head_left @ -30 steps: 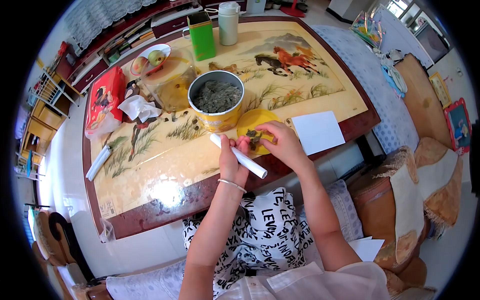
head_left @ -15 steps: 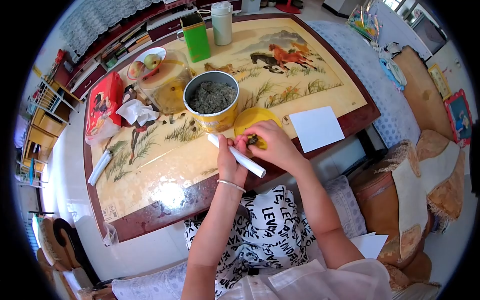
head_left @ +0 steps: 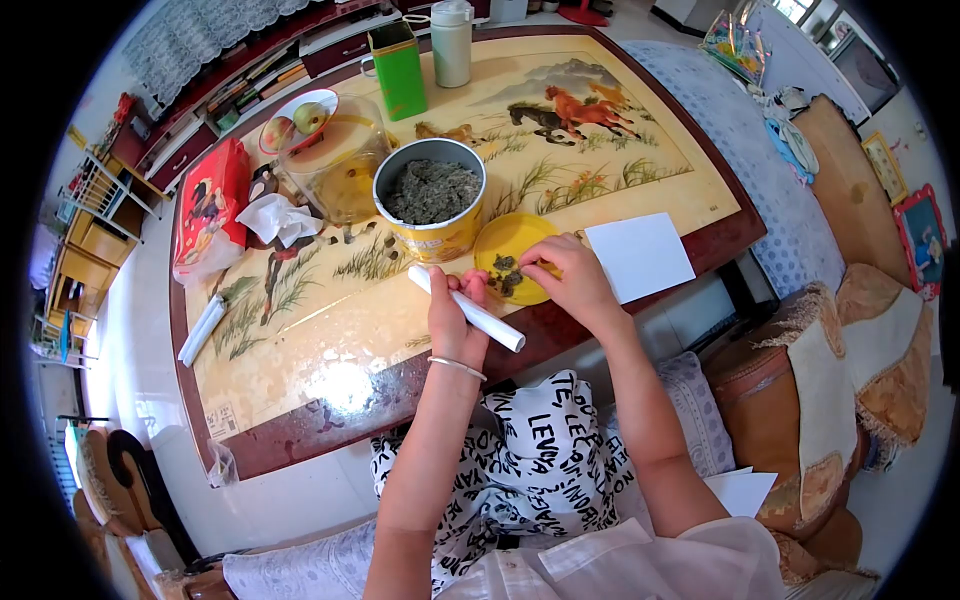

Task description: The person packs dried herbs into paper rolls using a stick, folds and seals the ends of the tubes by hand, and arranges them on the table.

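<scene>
My left hand (head_left: 457, 315) is closed around a white paper tube (head_left: 488, 321), which slants across the fingers. Over the yellow plastic lid (head_left: 490, 232) my right hand (head_left: 573, 277) has thumb and fingers pinched together. Its fingertips are beside small dark clumps of dried, herb-like material (head_left: 509, 276) lying in the lid; what they hold, if anything, I cannot make out. Just behind stands a yellow-and-white tub (head_left: 432, 240), filled with loose grey-green dried material (head_left: 432, 191).
A square white sheet (head_left: 640, 258) lies right of the lid. More white rolls (head_left: 203, 330) rest at the table's left. Behind are a clear plastic jar (head_left: 335, 170), a fruit bowl (head_left: 300, 120), a red bag (head_left: 212, 205), crumpled tissue (head_left: 278, 219), a green tin (head_left: 398, 75) and a light-coloured flask (head_left: 452, 45).
My right hand has moved away from my left hand, out to the right over the yellow lid. The dark clumps in the lid now show. My left hand keeps the paper tube.
</scene>
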Tool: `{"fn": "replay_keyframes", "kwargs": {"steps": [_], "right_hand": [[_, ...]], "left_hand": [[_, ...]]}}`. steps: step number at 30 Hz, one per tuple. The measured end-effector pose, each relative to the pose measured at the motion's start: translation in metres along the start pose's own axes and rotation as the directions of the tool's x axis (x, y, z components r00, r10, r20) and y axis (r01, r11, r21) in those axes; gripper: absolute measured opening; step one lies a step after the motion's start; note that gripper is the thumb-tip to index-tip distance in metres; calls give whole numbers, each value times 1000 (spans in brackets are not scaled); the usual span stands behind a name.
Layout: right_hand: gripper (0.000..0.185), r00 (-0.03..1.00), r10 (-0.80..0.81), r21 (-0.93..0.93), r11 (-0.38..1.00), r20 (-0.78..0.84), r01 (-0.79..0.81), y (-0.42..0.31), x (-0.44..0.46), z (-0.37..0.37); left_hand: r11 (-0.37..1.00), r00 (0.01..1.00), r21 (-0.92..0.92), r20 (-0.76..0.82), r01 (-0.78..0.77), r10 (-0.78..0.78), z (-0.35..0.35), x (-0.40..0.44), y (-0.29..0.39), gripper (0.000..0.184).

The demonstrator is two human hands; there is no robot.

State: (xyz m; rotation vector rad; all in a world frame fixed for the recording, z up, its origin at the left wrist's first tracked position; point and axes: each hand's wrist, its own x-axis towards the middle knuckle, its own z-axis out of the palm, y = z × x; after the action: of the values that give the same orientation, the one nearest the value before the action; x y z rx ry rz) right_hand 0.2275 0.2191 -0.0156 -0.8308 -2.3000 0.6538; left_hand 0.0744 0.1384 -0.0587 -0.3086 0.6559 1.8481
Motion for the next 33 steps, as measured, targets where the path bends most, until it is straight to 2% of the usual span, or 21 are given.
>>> {"fn": "replay_keyframes", "kwargs": {"steps": [8,16,19,23,25,29,31,33], "right_hand": [[8,999,32,84,996,-6,-31,-16,2,12],[8,996,-79,-28,997,-31,78,-12,3,15],[6,993,-90,-83,993,-82,84,-7,3,17],[8,998,-30,-98,995,-60,24,3,2,15],[14,997,-71,-52,996,-16,70,2,1,18],[15,997,-56,-22,998,-62,54,-17,3,10],[14,993,109,227,967,38,-115,-27,4,7],[14,988,137,308,939,70,-152,-28,4,14]], "left_hand": [[998,998,43,44,50,-51,9,-10,-12,38],[995,998,85,31,52,-55,1,-4,-10,39],[996,998,63,-7,56,-56,4,-10,-9,36],[998,998,34,33,48,-49,3,-9,2,35],[999,999,9,-2,44,-44,5,-7,5,35],[996,997,-40,13,75,-75,1,-5,3,37],[995,994,-36,43,98,-97,1,-6,2,37],[994,990,-20,91,109,-107,-3,-8,1,35]]}}
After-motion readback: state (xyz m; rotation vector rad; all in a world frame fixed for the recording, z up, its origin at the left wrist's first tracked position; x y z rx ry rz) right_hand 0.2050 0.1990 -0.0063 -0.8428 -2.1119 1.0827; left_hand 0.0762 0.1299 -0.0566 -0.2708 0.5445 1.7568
